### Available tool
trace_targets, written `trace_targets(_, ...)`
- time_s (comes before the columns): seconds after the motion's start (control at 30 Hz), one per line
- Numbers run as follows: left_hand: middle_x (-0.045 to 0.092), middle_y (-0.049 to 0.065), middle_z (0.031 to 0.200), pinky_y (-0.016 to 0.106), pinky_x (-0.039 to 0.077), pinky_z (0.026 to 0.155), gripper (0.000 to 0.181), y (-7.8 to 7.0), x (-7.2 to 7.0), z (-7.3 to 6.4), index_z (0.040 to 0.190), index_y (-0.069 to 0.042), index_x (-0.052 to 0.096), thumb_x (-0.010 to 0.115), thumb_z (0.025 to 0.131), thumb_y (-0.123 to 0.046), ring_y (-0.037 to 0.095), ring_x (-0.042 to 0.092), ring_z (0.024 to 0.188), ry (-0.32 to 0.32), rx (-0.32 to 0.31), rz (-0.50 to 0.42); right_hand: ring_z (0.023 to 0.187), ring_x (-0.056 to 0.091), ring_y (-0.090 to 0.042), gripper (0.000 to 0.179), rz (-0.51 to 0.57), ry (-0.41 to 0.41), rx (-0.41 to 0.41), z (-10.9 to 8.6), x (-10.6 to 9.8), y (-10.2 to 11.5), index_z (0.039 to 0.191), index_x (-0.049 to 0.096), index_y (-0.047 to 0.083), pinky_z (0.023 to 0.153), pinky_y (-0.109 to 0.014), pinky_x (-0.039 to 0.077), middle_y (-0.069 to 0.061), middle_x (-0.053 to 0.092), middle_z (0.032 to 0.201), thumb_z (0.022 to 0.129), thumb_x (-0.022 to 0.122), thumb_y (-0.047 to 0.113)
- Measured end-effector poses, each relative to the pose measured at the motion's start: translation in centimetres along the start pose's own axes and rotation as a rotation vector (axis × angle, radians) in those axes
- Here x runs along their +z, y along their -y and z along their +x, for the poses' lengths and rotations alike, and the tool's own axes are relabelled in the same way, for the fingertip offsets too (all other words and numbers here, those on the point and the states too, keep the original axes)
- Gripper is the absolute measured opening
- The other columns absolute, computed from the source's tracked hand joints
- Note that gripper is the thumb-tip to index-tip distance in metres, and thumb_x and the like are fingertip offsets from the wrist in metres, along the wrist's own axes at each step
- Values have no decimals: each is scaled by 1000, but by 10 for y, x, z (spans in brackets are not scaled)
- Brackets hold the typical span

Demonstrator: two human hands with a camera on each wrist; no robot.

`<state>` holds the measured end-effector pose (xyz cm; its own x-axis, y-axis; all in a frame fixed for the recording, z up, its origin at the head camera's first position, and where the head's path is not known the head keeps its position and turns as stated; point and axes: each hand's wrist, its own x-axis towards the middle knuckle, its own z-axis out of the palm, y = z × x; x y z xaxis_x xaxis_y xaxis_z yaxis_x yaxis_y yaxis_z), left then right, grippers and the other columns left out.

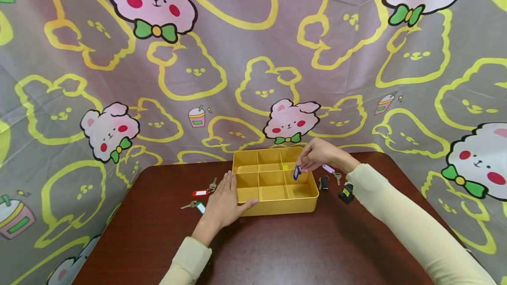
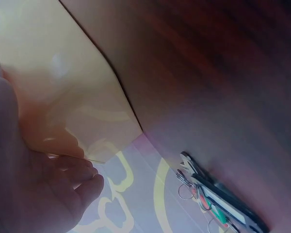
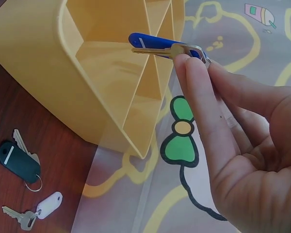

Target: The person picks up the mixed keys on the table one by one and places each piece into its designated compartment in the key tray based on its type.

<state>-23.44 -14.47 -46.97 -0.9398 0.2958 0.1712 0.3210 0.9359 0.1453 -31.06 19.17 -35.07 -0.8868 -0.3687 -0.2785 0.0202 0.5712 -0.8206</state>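
Note:
A yellow divided box (image 1: 273, 206) with several compartments stands on the table. Over its right-hand compartments my right hand (image 1: 317, 153) pinches a key with a blue tag (image 1: 296, 172); in the right wrist view the key (image 3: 155, 50) lies alongside the blue tag (image 3: 141, 40). My left hand (image 1: 223, 201) rests against the box's left side, fingers straight, thumb along the front rim. Left of that hand lie a key with a red tag (image 1: 200, 193) and a key with a green tag (image 1: 200, 207). Something small and yellow (image 1: 285, 167) shows in the back right compartment.
Right of the box lie a key with a black tag (image 1: 325, 183) and one with a pale purple tag (image 1: 328, 169). A small black object with a yellow mark (image 1: 346, 192) sits near the right sleeve. A patterned cloth (image 1: 237, 78) hangs behind the table (image 1: 277, 250).

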Motion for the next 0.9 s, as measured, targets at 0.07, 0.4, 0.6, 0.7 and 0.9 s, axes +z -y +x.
trace_targets(0.07,23,28,172,46,31,131,124,0,-1,-1,163,8,24,37,90,-91,36,27,162,3,0,-2,82,81,-27,19,5,2,4,1,1,0,108,76,-12,83,-43,66,-20,81,92,102,63,0)
trace_targets(0.4,22,28,172,46,31,131,124,-1,-2,-2,163,8,22,36,90,-92,37,27,162,6,3,-5,76,80,-25,18,-13,23,11,5,7,1,106,77,-13,82,-45,67,-20,80,89,101,63,-2)
trace_targets(0.6,22,27,172,46,31,131,125,0,0,-2,164,7,22,35,90,-92,36,27,162,6,0,-3,73,80,-22,17,-14,38,43,9,9,0,106,76,-12,81,-44,67,-21,80,89,99,66,-2)
trace_targets(0.7,22,27,172,46,31,131,125,0,0,-1,164,7,23,34,90,-92,36,27,162,4,1,-3,72,79,-21,16,-4,40,60,10,10,0,106,76,-12,81,-43,67,-22,80,90,98,66,-3)
trace_targets(0.9,23,28,172,46,31,131,125,0,-1,-2,163,7,22,34,90,-93,36,26,162,3,4,-1,73,80,-23,16,-6,53,55,12,13,-2,106,76,-13,81,-45,67,-25,80,91,98,65,-5)
